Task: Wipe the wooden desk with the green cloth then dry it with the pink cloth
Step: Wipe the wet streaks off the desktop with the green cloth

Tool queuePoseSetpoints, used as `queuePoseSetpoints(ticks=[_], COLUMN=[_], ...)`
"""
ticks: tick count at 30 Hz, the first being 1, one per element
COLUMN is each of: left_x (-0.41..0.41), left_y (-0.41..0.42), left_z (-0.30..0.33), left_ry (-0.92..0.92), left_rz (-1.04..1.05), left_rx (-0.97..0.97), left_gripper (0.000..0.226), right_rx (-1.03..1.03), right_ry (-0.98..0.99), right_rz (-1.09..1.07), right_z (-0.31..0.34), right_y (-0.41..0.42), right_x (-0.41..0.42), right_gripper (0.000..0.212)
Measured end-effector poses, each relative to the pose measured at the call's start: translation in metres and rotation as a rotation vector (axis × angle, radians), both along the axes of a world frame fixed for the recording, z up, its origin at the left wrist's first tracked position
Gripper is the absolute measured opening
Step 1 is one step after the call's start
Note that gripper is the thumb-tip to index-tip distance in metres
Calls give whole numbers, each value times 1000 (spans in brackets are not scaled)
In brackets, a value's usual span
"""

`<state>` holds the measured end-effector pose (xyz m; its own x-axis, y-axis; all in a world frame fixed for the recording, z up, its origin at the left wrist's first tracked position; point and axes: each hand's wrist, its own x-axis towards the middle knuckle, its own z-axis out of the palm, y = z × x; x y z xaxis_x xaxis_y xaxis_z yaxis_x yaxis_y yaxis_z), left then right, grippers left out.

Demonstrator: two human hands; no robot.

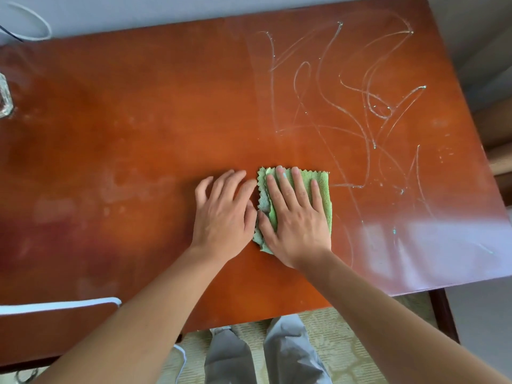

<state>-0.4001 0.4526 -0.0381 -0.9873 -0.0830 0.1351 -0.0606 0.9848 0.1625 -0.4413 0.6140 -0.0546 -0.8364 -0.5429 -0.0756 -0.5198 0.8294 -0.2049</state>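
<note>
Glass comes first at the far left edge: a clear faceted glass vessel (5,99) stands on the reddish-brown polished wooden desk (166,112), only partly in view, with a white curved rim (30,22) of something behind it near the wall. Nearer the person, at the lower left, a white-edged wooden chair back (55,325) sits close against the desk's front edge. The left half of the desktop shows pale, cloudy smears.

Toward the middle, the left hand (224,212) lies on bare wood, fingers loosely spread and holding nothing, its index finger just touching the cloth's scalloped edge. Beside it, the right hand (297,214) presses flat on the small folded green microfibre cloth (322,189), fingers straight and slightly apart; the cloth lies near the desk's centre, a little toward the front.

Judging by its folds and rumpled lower corner, the cloth is light, soft and limp. It should slide best under a flat palm spread over its middle, since a pinch at one edge would probably let the layers unfold and drag.

To the right, looping whitish squiggle marks (360,101) cover the desk's right half, with a glare patch near the front right corner. Nothing stands on that side to block a sweep; the glass vessel is what a leftward pass could knock. No pink cloth is in view.
</note>
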Motion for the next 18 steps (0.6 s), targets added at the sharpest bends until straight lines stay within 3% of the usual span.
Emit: queuePoseSetpoints(ticks=[7, 18], left_x=[-53, -56], left_y=[-17, -19], left_z=[-5, -10], left_ry=[-140, -96], left_rz=[156, 162], left_rx=[16, 22], left_gripper=[47, 49], right_rx=[23, 61], right_ry=[-15, 2], right_rz=[47, 64], right_z=[2, 4], right_y=[-3, -46], right_x=[-34, -120], right_gripper=[69, 70])
